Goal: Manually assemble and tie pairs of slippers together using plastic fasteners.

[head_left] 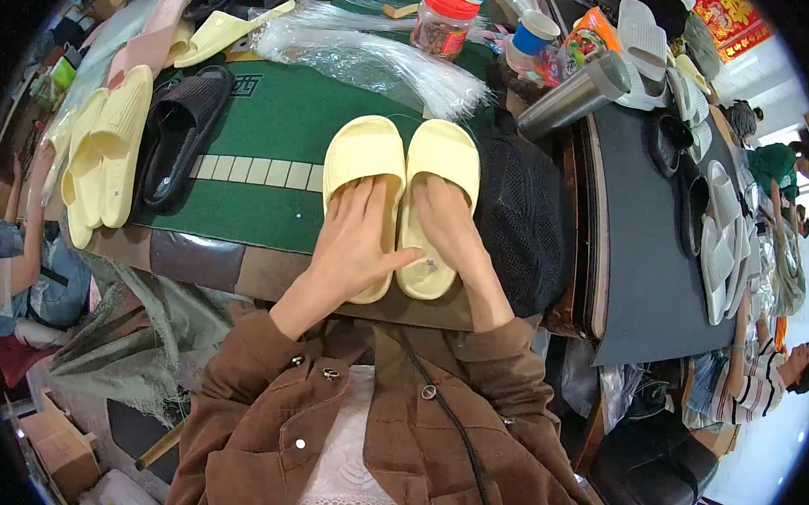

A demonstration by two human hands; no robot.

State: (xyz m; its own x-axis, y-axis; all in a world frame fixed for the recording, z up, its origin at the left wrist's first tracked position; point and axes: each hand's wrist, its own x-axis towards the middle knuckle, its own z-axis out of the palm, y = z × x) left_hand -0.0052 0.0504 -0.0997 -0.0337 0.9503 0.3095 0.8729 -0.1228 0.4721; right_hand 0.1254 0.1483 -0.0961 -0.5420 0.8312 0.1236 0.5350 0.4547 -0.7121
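Note:
Side by side at the table's near edge lie two pale yellow slippers, toes pointing away from me. My left hand reaches into the left slipper, its fingers stretched flat under the strap. Its thumb sticks out sideways over the heel part of the right slipper. Under that second strap go the fingers of my right hand, straight and lying along the footbed. The straps hide the fingertips of both hands. Neither hand is wrapped round a slipper.
Yellow slippers and a black slipper stand at the left. Clear plastic bags, a red-lidded jar and a steel flask lie beyond. A black mesh bag sits close to my right hand. Other people work at both sides.

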